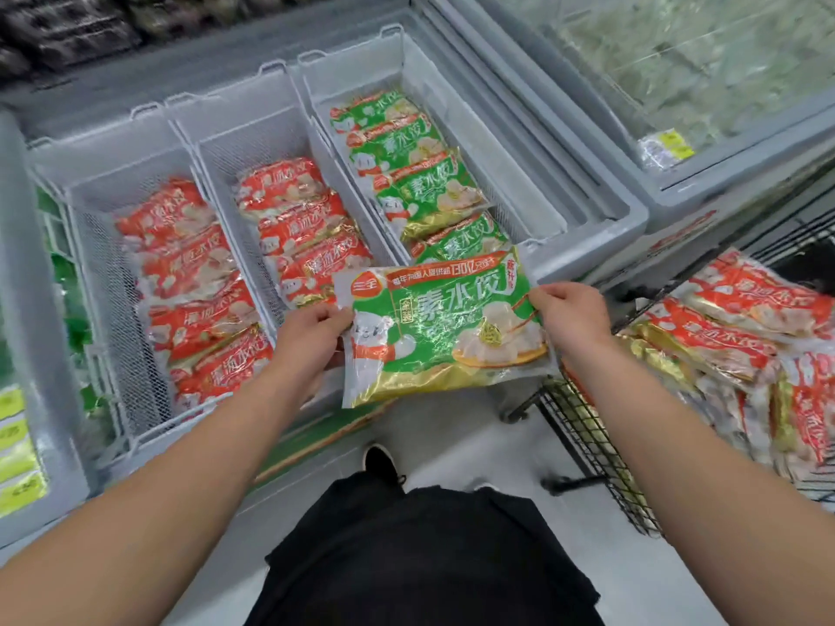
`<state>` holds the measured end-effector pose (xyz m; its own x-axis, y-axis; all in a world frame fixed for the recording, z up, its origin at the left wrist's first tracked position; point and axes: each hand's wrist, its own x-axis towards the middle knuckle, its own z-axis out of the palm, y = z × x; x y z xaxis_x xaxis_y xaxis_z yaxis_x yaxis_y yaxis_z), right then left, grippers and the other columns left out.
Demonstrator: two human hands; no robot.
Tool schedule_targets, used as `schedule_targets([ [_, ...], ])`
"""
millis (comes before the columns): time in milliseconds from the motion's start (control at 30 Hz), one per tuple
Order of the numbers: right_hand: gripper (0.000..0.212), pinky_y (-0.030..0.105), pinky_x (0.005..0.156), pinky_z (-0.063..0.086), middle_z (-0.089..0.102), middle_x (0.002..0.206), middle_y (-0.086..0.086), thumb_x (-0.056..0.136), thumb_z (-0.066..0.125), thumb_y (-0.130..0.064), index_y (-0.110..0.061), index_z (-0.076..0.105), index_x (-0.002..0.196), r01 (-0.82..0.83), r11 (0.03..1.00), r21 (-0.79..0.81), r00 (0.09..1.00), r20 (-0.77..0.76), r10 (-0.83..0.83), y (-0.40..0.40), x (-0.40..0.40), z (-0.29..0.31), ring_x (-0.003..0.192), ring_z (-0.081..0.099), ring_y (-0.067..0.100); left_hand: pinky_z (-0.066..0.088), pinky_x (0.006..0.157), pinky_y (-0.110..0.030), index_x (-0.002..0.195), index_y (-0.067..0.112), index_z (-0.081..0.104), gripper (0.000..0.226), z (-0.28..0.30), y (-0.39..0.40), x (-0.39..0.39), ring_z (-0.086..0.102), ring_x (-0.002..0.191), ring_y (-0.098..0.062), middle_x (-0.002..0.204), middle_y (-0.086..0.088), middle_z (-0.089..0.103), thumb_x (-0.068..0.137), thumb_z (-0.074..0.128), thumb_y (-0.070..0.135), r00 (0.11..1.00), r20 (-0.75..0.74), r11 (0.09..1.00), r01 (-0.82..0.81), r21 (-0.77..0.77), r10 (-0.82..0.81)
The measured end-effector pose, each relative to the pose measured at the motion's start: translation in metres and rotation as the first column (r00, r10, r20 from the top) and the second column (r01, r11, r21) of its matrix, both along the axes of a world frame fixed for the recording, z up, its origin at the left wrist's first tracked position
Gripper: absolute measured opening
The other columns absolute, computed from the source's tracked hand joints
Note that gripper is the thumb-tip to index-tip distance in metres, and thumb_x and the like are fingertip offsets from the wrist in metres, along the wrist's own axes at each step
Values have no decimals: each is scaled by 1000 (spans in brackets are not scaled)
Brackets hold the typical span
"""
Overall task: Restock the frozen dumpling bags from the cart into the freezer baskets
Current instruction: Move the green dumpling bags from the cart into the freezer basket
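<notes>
Holding a green dumpling bag (445,327) flat and face-up between both hands, above the front edge of the freezer (601,219) and just short of the right basket (352,70). Left hand (311,329) pinching the bag's left short edge, fingers curled under and thumb on top; right hand (571,309) pinching the right short edge likewise. Gripped at opposite ends, probably to keep the slack, lumpy bag level and its label upright for display.

Right basket already carrying a front-to-back row of green bags (406,173), overlapped like shingles; held bag matched by colour to that row, so likely bound for the near end of it, over the nearest green bag. Middle basket (253,110) and left basket (113,146) filled with red bags (298,228) in the same overlapping order, one flavour per basket.

Cart (587,426) at the right, its wire rim beside the right forearm, piled with more red bags (732,327), loose and unsorted. Freezer lid slid back toward the right, leaving the three baskets open. Stocking judged well along yet unfinished, given the load left in the cart.
</notes>
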<state>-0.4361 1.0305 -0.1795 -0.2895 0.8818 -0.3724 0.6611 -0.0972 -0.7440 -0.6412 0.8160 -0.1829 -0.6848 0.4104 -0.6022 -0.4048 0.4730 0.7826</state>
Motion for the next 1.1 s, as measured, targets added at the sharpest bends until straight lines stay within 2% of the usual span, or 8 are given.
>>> schedule_targets([
  [233,15,38,96,52,73,100,5,88,66,-18,-14,76,97,-21,1000,-16,1000,-4,21,21,-75,-3,101,66,23,43,40,-18,68,11,51,32,-10,8,-47,58,45,-11,60,-3,60,98,59,10,994,40,994,-105,-7,105],
  [500,10,38,89,52,72,92,5,88,63,-20,-18,73,87,-137,989,-50,987,72,141,94,-130,-30,97,66,26,46,58,-34,69,9,60,26,-38,64,-83,51,63,-25,69,-15,54,94,66,14,982,55,977,-176,-122,183],
  [567,12,40,89,53,73,90,5,87,62,-22,-19,73,85,-151,988,-41,982,107,155,124,-142,-39,94,66,26,49,54,-33,79,1,62,20,-44,92,-85,55,63,-26,77,-20,59,95,64,13,976,84,972,-186,-141,199],
  [633,14,36,79,50,67,76,2,86,61,-22,-21,69,75,-161,986,-36,976,139,165,155,-152,-46,82,62,24,49,48,-29,84,-4,62,19,-51,124,-85,59,52,-23,73,-20,62,96,62,11,972,99,967,-194,-167,212],
  [733,34,30,57,36,46,55,-3,88,58,-14,-22,52,56,-203,977,-58,960,186,211,197,-164,-60,61,43,18,46,57,-38,63,8,59,32,-66,170,-85,53,45,-22,58,-14,57,95,63,7,969,107,959,-198,-201,223],
  [867,14,27,69,42,63,77,6,92,57,-14,-14,68,84,-296,950,-97,908,281,311,232,-172,-75,77,58,21,54,65,-45,72,7,58,22,-80,214,-86,60,57,-27,75,-22,65,92,66,7,956,157,943,-199,-265,246],
  [967,14,27,73,45,66,87,7,92,54,-10,-11,68,94,-343,932,-119,875,320,363,242,-173,-84,82,59,22,56,60,-39,65,10,56,29,-93,233,-85,62,58,-30,83,-29,68,92,67,6,957,130,924,-206,-321,259],
  [1100,31,25,80,40,64,114,10,91,58,-13,-8,61,122,-409,887,-212,805,374,461,250,-170,-90,100,58,24,62,68,-49,71,7,55,22,-102,249,-81,67,68,-35,86,-30,68,89,64,-1,946,222,916,-143,-374,238],
])
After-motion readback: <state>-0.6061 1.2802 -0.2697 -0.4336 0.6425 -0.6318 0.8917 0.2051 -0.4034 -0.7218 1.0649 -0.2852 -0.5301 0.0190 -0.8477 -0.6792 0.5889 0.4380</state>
